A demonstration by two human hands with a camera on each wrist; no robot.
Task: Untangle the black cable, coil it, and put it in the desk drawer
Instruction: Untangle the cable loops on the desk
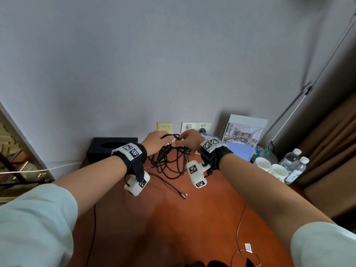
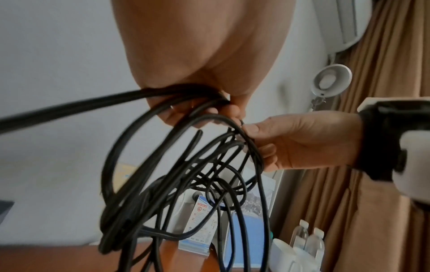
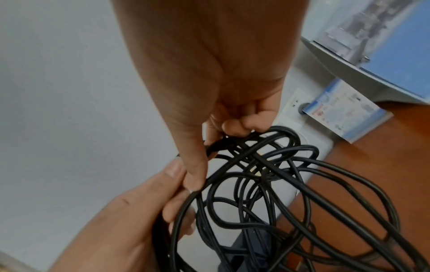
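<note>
The black cable (image 1: 170,160) hangs as a tangled bundle of loops above the back of the reddish wooden desk (image 1: 192,218). One plug end trails across the desk (image 1: 184,195). My left hand (image 1: 159,139) grips the top of the bundle, fingers curled round several strands (image 2: 200,108). My right hand (image 1: 185,140) meets it from the right and pinches strands between thumb and fingers (image 3: 223,132). In the right wrist view the left hand (image 3: 163,202) is just below my right thumb. The loops (image 2: 174,184) cross each other many times. No drawer is in view.
A black tissue box (image 1: 111,147) stands at the back left. Wall sockets (image 1: 194,127) are behind the hands. A standing brochure (image 1: 244,130), white cups (image 1: 269,166) and water bottles (image 1: 294,166) crowd the back right. A thin pale wire (image 1: 240,228) lies near the front. A brown curtain (image 1: 331,151) hangs to the right.
</note>
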